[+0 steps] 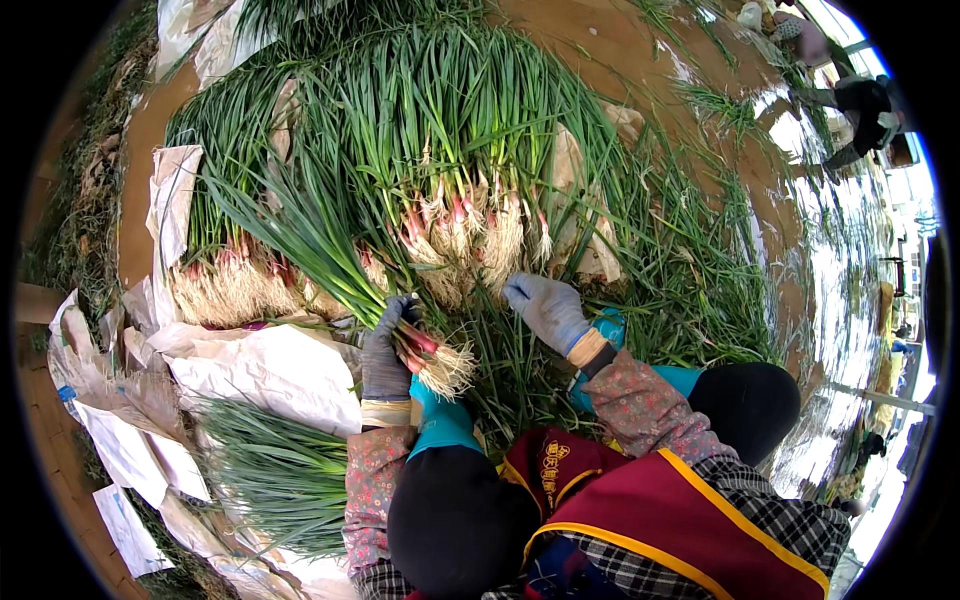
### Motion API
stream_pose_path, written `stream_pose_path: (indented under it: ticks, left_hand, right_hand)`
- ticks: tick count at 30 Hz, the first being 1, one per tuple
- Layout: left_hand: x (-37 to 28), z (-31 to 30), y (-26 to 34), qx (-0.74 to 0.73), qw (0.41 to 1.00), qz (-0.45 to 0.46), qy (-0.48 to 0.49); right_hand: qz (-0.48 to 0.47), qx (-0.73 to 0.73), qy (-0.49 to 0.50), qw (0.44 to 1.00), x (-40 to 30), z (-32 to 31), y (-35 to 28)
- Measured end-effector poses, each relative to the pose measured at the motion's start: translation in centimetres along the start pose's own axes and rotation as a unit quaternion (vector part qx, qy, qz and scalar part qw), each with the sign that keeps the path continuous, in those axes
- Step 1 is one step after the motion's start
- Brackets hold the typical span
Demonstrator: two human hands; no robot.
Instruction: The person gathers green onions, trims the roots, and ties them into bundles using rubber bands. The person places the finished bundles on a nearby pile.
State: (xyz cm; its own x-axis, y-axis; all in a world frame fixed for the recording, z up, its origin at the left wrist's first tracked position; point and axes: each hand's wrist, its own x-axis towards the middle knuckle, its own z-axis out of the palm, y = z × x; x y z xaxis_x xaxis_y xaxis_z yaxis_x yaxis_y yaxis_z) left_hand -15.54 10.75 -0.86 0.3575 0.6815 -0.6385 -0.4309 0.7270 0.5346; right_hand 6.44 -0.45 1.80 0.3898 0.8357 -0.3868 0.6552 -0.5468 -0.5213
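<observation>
My left hand [389, 346], in a grey glove, is closed around a bunch of green garlic [337, 262] with reddish stem bases. Its pale roots [448, 370] hang out to the right of the fist, and its leaves point up and left. My right hand [545, 309], in a blue-grey glove, is beside the root ends of a large heap of green garlic [457, 105]; whether its fingertips hold anything I cannot tell. More upright green garlic [225, 281] stands packed at the left, roots downward.
Loose leaves [682, 300] cover the ground at the right. White woven sacks [262, 371] lie at the left, with another leafy bundle [285, 472] below them. My knees in black covers flank the work area. Other people [862, 112] are at the far upper right.
</observation>
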Motion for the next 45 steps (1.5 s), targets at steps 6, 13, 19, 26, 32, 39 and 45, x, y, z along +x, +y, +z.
stream_pose_path:
  ticks: [6,13,19,26,32,39,45]
  left_hand:
    - [-1.0,0.4,1.2,-0.148,0.966,0.019,-0.211]
    - [-2.4,0.8,2.0,-0.224,0.927,0.075,-0.291]
    - [-2.6,2.0,2.1,-0.185,0.917,0.078,-0.344]
    - [-1.2,2.9,0.1,-0.082,0.986,-0.051,-0.136]
    - [-0.3,4.1,-0.2,0.045,0.991,-0.006,-0.127]
    - [1.3,6.8,-1.6,0.186,0.981,0.011,-0.061]
    - [-0.1,6.0,-1.8,0.189,0.980,-0.029,-0.048]
  right_hand:
    - [0.125,-0.062,0.018,0.990,10.5,-0.5,-8.4]
    - [0.026,0.010,0.093,0.995,13.3,-3.0,-2.3]
    - [-0.100,-0.225,0.087,0.965,6.1,-9.5,-2.7]
    - [-0.020,-0.009,0.129,0.991,2.8,-6.1,1.9]
    - [-0.106,-0.101,0.342,0.928,1.7,-6.0,-0.5]
    - [-0.074,-0.139,0.148,0.976,1.1,-4.9,-2.0]
    - [-0.116,0.024,0.014,0.993,-2.0,0.7,-4.1]
